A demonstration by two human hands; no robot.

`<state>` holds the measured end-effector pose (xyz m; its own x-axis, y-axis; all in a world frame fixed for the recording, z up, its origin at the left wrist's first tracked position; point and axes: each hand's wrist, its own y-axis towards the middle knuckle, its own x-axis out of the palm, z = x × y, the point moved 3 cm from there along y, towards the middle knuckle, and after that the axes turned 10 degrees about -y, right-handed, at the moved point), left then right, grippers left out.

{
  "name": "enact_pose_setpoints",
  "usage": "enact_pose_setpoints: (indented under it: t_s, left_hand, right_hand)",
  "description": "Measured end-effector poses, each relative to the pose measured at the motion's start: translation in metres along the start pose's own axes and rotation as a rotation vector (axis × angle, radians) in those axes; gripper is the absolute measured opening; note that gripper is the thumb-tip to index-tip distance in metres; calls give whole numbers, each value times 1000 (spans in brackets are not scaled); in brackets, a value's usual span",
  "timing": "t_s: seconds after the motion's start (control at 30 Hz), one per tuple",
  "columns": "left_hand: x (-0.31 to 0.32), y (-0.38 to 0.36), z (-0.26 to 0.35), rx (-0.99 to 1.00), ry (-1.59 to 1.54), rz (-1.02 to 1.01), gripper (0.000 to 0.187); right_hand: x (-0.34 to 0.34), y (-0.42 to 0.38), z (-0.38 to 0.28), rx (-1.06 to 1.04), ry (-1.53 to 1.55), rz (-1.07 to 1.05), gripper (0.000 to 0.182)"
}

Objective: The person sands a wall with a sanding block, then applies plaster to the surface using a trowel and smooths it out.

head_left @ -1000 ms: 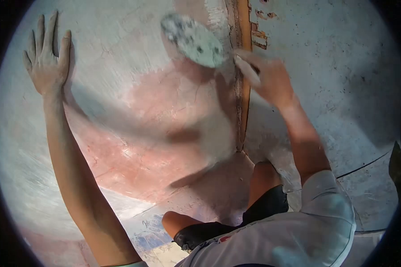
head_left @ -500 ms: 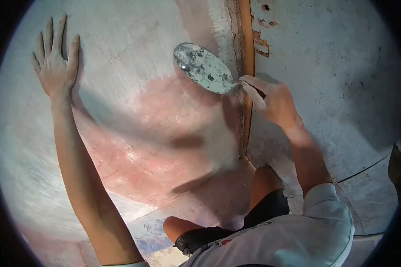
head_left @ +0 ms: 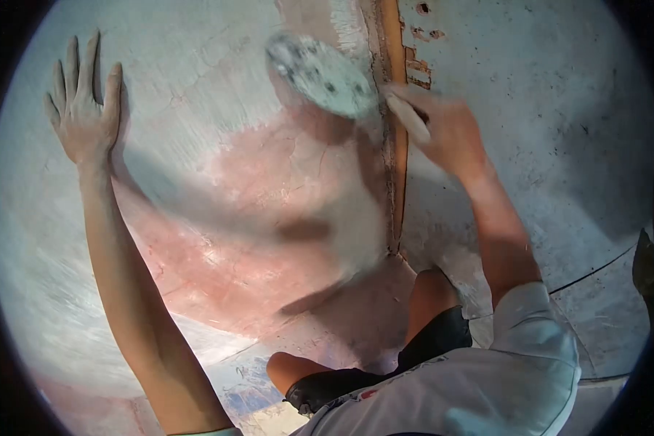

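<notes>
My left hand (head_left: 87, 123) lies flat against the wall (head_left: 196, 80) at the upper left, its fingers spread and dusted with plaster. On the right, my right hand (head_left: 439, 131) is closed around the handle of a trowel (head_left: 320, 76). The trowel's rounded blade is spotted with pale and dark plaster and smeared by motion. It points up and left, overlapping a patch of wall with pinkish colour showing below pale coating. Most of the handle is hidden by my fingers.
A wooden strip (head_left: 397, 145) runs down the corner beside the trowel, with a rough edge along it. The adjoining grey wall (head_left: 516, 123) has chipped spots near its top. Below, my knees (head_left: 432, 301) are close to the corner's foot. A dark leaf-like shape (head_left: 647, 272) stands at the right edge.
My right hand has moved upward with the trowel, and the blade sits higher on the wall. My left hand stays flat on the wall; the view has shifted slightly.
</notes>
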<state>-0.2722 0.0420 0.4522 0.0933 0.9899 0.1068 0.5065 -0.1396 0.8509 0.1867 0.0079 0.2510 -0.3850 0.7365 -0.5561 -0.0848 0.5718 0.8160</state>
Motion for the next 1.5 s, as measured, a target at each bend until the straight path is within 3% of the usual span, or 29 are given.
enact_pose_setpoints:
  t_s: [0.07,0.17,0.3,0.37,0.43,0.47,0.6,0.73,0.8,0.87,1.07,1.13,1.2,1.3,1.4,1.5]
  left_hand:
    - [3,-1,-3,31,-6,21,65]
    - [3,0,-3,4,6,5,65]
    - [2,-1,-3,7,14,9,65]
    - [1,-1,-1,9,9,5,65]
    - [2,-1,1,9,3,6,65]
    - [2,-3,1,9,0,7,65]
    - [-1,-1,1,-30,11,-41,66]
    - [-2,-1,3,-35,5,-40,65]
    - [0,0,1,-20,0,-28,65]
    - [-1,-2,2,-20,-2,-20,64]
    - [0,-3,1,-7,23,-2,64]
    - [-2,-1,3,-29,11,-31,65]
    - [-1,-1,3,3,8,-8,66]
    - [-2,0,4,-8,9,-20,65]
    - [-3,-3,4,-12,17,-38,65]
    - [-4,-2,5,15,16,-19,65]
  right_hand:
    - [-11,34,-5,-34,41,48,30]
    - [1,10,-2,-78,56,99,29]
    - [3,-34,-4,42,50,-95,28]
    - [-1,-3,-2,2,11,-66,28]
    - [-12,34,-7,-113,40,109,28]
    - [-16,42,-8,-67,-68,22,28]
    - [5,-20,0,-75,84,-3,29]
    - [2,-20,-4,8,-36,-89,30]
    - [-4,21,-7,-132,-33,125,30]
    - [-14,30,-13,-89,-24,72,30]
    - [3,-44,-8,-25,-1,-82,26]
    - [0,-11,-8,-5,20,-68,28]
    - [-9,27,-8,-124,22,102,29]
    - [-7,25,-8,-123,11,104,29]
    - [-1,-29,-13,-54,-19,-39,28]
    - [4,-15,-6,-22,-64,-84,28]
